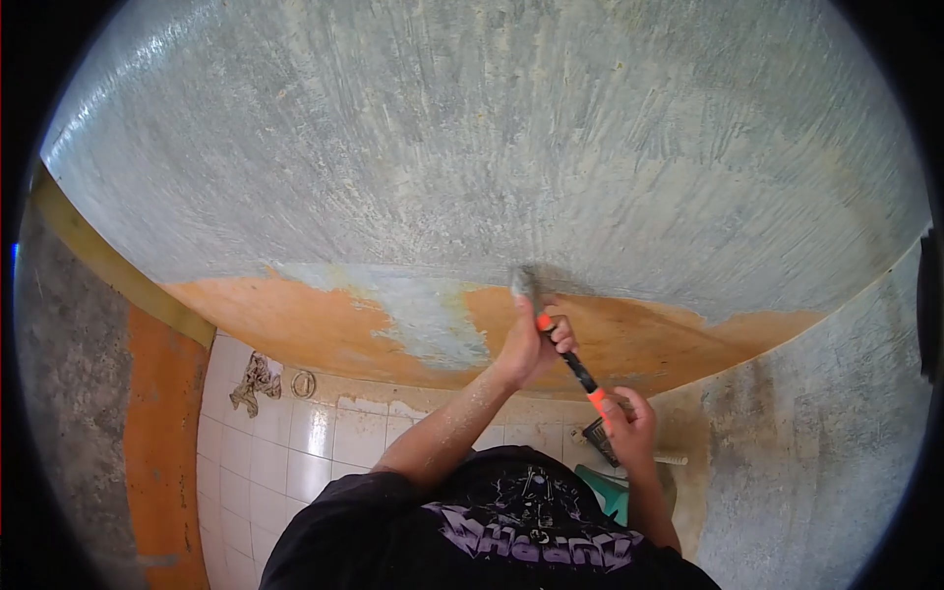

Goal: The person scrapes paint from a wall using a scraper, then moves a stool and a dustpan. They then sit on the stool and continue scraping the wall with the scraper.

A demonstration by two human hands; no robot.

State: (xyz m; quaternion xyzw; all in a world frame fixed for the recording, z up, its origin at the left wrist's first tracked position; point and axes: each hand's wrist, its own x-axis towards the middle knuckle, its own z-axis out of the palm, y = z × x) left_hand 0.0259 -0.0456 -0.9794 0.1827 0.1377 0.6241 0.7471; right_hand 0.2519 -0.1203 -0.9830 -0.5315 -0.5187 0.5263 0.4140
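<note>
Near the head of a long scraper (577, 371) with an orange and black handle, my left hand (531, 344) is closed around the shaft. My right hand (631, 423) grips the orange end of the same handle, lower and to the right. The scraper's grey head meets the wall (472, 177) where bare grey plaster borders orange paint (629, 334). The blade's edge is hard to make out. Pale dust specks cover my left forearm.
White floor tiles (310, 438) lie below the wall, with a crumpled cloth (258, 383) and a ring-shaped roll (304, 383) on them. By my right arm are a black slotted item (600, 441) and a green object (605, 492). Side walls stand left and right.
</note>
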